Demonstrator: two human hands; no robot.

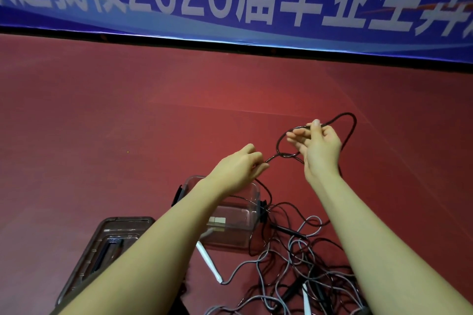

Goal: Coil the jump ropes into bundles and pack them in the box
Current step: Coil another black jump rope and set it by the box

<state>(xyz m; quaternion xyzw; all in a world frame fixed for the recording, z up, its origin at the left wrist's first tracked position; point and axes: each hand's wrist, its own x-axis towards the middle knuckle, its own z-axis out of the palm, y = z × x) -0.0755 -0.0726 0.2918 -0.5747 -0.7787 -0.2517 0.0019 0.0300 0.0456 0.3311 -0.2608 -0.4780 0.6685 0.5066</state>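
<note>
Loose ropes (294, 271) lie tangled on the floor. Left hand (240, 169) pinches the dark rope (350, 133); right hand (317, 148) holds its loops. The clear box (238, 222) looks empty.

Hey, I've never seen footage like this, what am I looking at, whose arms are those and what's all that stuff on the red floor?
There is no machine: a camera on a person's head looks down at their own bare arms. The right hand holds loops of a dark jump rope; the left hand pinches the same rope lower down. On the red floor sit a clear plastic box, its lid beside it, and a tangle of grey and dark ropes with white handles.
</note>
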